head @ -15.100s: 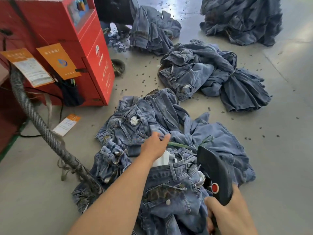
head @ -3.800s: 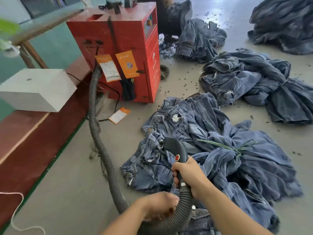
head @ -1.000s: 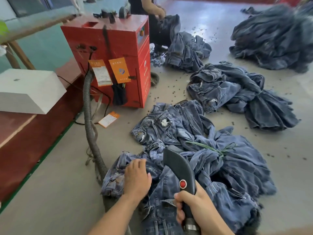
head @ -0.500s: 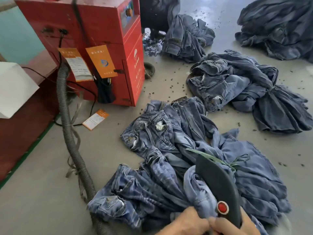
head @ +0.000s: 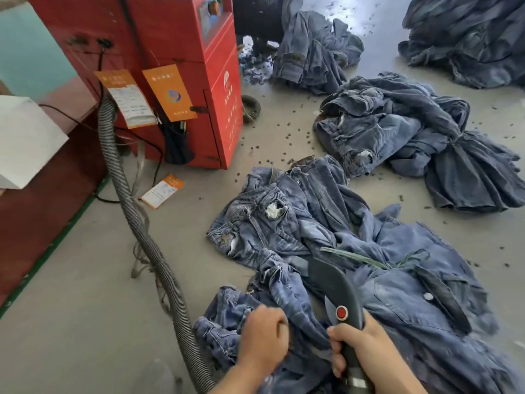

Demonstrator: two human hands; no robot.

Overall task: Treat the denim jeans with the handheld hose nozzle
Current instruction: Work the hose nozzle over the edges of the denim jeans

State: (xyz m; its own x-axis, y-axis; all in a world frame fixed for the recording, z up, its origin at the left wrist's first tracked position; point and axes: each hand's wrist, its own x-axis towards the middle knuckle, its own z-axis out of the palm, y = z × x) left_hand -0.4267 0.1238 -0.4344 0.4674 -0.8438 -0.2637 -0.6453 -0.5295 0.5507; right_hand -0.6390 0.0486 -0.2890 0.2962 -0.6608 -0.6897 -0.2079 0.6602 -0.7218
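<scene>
A grey concrete floor (head: 85,322), littered with small dark specks, is carrying several heaps of denim, with a red machine (head: 176,66) standing at the upper left of the frame and a ribbed grey hose (head: 136,223) running from it down to the bottom centre. Compared with half a second ago, the left hand (head: 264,336) is now showing fully at the lower centre, its fingers curling into a fold of the nearest denim jeans (head: 298,305) and gathering the cloth; the nozzle (head: 335,291) is sitting further left in the frame than it was. In my judgement this is indicating that a fresh section of fabric is being bunched and presented for treatment, so the work on this heap is continuing rather than finishing. The right hand (head: 358,345) is wrapping round the nozzle handle just below its red button (head: 341,313), with the black head pointing up the frame over the heap. The jeans are lying crumpled at the lower centre and lower right, mid-blue with pale faded streaks, and a white patch is showing at a pocket further up. Darker denim piles (head: 412,132) are lying well apart at the upper right.
</scene>
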